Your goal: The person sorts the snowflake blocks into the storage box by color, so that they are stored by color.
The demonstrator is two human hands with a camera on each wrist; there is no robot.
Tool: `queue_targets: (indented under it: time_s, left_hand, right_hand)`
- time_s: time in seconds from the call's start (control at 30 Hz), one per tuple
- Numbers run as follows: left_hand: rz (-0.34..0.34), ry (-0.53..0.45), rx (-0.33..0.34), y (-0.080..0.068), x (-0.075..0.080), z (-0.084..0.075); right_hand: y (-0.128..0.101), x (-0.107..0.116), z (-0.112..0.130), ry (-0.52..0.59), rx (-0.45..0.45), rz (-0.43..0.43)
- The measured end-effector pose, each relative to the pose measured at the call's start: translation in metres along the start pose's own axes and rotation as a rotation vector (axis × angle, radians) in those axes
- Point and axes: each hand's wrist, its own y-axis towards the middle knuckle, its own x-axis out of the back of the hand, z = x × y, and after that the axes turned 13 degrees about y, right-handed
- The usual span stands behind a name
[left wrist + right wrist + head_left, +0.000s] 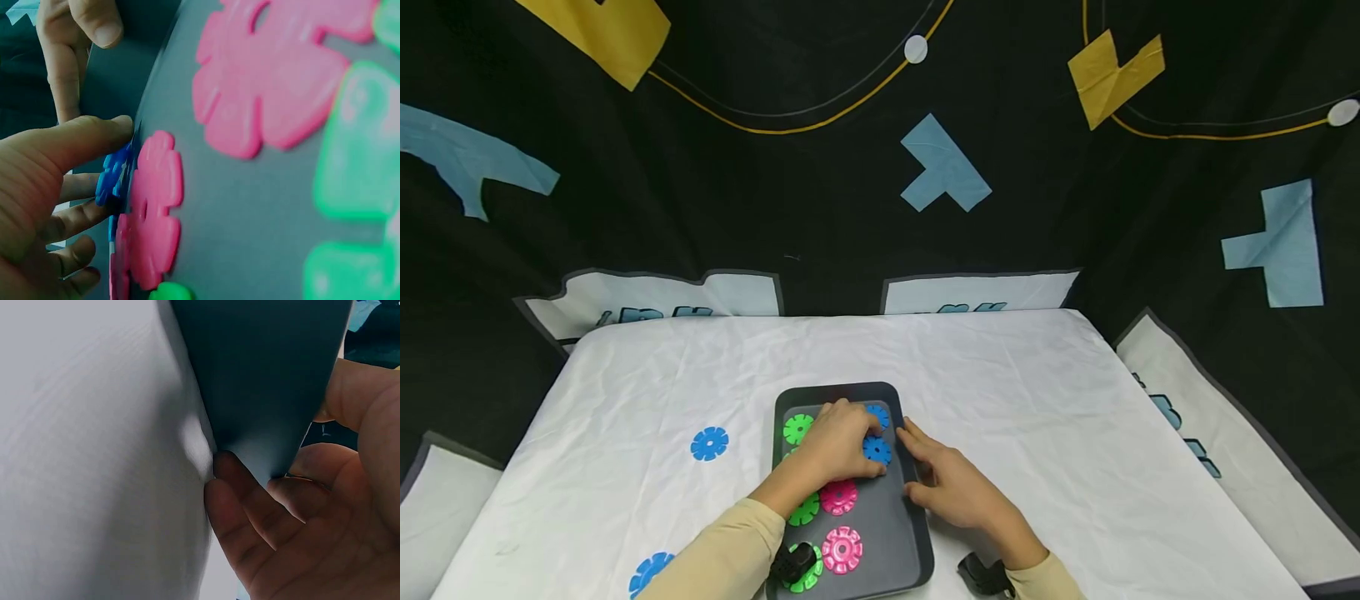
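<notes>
My left hand (842, 442) reaches over the dark grey tray (891, 537) and pinches a blue notched plastic disc (877, 451) between thumb and fingers, low at the tray's right side. In the left wrist view, the thumb lies above that blue disc (114, 172) and the fingers are below it. A second blue disc (877, 416) lies just beyond, partly behind the fingers. My right hand (958, 483) rests against the tray's right side. Its fingertips touch the outer wall (262, 375) in the right wrist view, with fingers fairly straight.
Inside the tray are pink discs (842, 550) and a column of green discs (798, 429), some hidden by the left arm. On the white cloth (1037, 400) to the left lie a blue disc (710, 443) and another blue disc (650, 573) beside the left sleeve. A dark curtain hangs behind.
</notes>
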Motion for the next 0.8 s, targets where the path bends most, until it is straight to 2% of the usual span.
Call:
queue_targets:
  time_s: [0.27,0.43,0.6,0.8]
  left_hand:
    - [-0.054,0.018,0.005,0.001,-0.004,0.0]
    - [-0.086,-0.014,0.005,-0.003,-0.001,0.002]
    - [-0.152,-0.131,0.024,-0.011,0.013,0.01]
    - [-0.214,-0.264,0.102,-0.023,0.04,0.026]
  right_hand:
    - [0.0,-0.001,0.002,-0.004,-0.004,-0.008]
    - [-0.001,-0.003,0.001,-0.007,0.002,-0.008]
    - [0.0,-0.003,0.001,0.001,0.004,-0.006]
    - [-0.001,-0.002,0.002,-0.017,0.01,-0.025]
